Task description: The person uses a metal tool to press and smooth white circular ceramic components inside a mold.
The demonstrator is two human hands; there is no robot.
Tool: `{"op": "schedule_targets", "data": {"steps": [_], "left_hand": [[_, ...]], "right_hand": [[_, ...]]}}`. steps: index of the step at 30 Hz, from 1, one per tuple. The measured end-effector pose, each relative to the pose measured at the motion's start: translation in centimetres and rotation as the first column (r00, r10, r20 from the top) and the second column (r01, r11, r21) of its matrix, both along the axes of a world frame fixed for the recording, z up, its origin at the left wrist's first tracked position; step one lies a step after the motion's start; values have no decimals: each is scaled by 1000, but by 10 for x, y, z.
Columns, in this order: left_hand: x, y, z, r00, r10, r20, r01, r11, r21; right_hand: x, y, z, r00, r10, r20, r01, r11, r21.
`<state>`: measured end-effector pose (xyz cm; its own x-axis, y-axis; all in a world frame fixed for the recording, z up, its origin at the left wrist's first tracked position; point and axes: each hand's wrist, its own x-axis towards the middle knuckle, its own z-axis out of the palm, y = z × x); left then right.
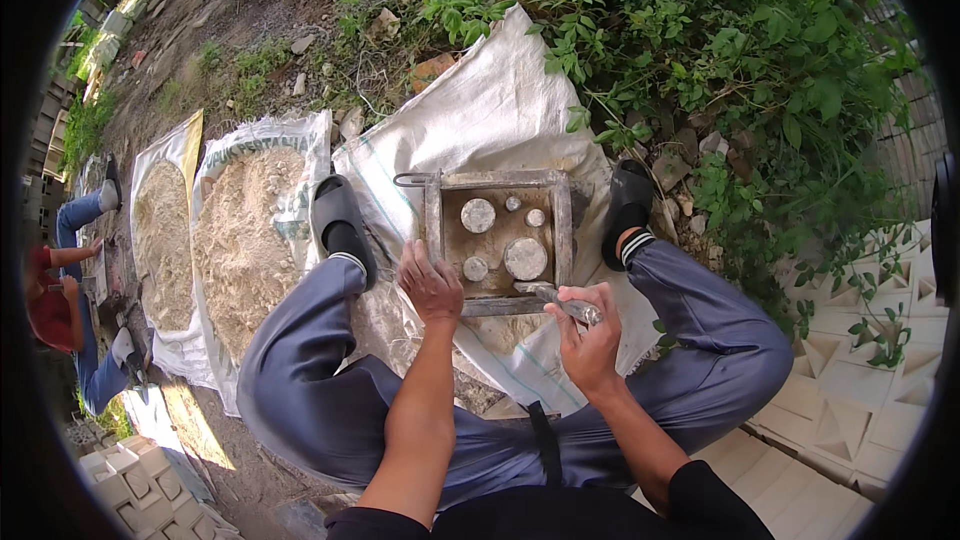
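A square wooden frame (564, 230) lies on a white woven sack between my feet, with brownish sand or powder (500, 242) inside. Several round grey-white discs sit in that fill, among them a large disc (525, 259) at lower right and another disc (478, 215) at upper left. My left hand (432, 285) rests by the frame's lower left corner, its fingers stretched out and holding nothing. Wrapped in my right hand (590, 335) is a small trowel-like tool (575, 306) with a thick grey handle. Its narrow tip reaches over the near rim, just below the large disc.
To the left, two opened sacks hold pale sandy powder (250, 210). Leafy plants (740, 50) crowd the far right. Patterned pale blocks (860, 380) are stacked at right. A person in a red top (55, 310) sits at far left. My sandalled feet flank the frame.
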<state>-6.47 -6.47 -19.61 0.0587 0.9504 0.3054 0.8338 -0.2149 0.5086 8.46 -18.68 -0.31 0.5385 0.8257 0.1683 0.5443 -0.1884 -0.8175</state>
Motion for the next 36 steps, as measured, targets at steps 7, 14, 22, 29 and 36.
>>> {"op": "schedule_targets", "data": {"steps": [7, 14, 22, 29, 36], "left_hand": [[1, 7, 7, 970, -31, 239, 90, 967, -239], [-15, 26, -3, 896, 134, 424, 206, 720, -663], [-10, 23, -18, 794, 156, 587, 225, 822, -523], [-13, 20, -31, 734, 173, 657, 224, 851, -475], [-13, 29, -31, 709, 222, 670, 285, 778, -560]], "right_hand": [[-18, -1, 2, 994, 106, 2, -106, 993, 51], [-18, 22, 7, 980, 198, -27, -197, 979, 50], [-25, 26, 10, 991, 110, -72, -111, 994, -4], [-39, 38, 7, 974, 195, -113, -194, 981, 23], [-50, 55, -5, 962, 260, -81, -256, 965, 57]]}}
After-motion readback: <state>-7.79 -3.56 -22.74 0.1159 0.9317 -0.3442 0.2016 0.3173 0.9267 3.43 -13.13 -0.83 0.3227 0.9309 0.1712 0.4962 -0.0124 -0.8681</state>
